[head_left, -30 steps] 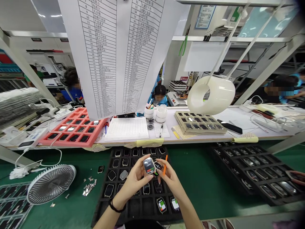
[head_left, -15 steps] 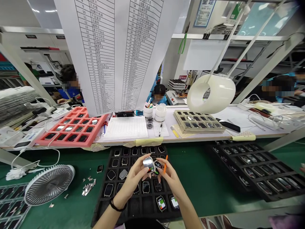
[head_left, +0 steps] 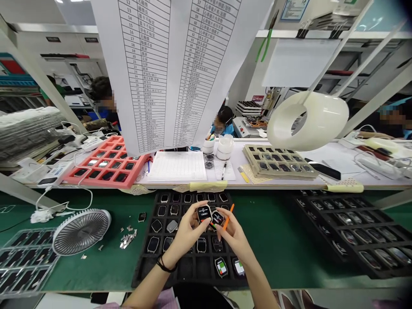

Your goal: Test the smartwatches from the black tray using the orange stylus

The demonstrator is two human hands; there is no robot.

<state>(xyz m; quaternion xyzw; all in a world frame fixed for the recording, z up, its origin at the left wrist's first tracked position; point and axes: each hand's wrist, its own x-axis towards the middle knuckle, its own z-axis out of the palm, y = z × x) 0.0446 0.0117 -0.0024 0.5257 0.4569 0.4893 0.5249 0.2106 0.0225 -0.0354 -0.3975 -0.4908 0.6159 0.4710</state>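
Above the black foam tray [head_left: 189, 268], my left hand [head_left: 189, 225] is closed on a watch body [head_left: 204, 213] whose dark screen shows small white text. My right hand [head_left: 234, 231] grips a second watch [head_left: 218, 218], also lit with text, together with an orange stick [head_left: 228, 216]. The two watches are side by side, close together or touching. Rows of square watches sit in the tray's compartments; one near the front right [head_left: 221, 267] shows a coloured block pattern. My fingers partly cover the middle compartments.
A round fan [head_left: 82, 231] and small scraps [head_left: 128, 239] lie left of the tray. More black trays [head_left: 357, 231] stand at the right. On the shelf are a red tray [head_left: 106, 163] and a beige tray [head_left: 280, 163]. A printed sheet [head_left: 180, 77] hangs ahead; people sit beyond.
The left watch has turned from its shiny face to its lit screen. Both watches now face up. The head view has shifted, and the surroundings appear further right.
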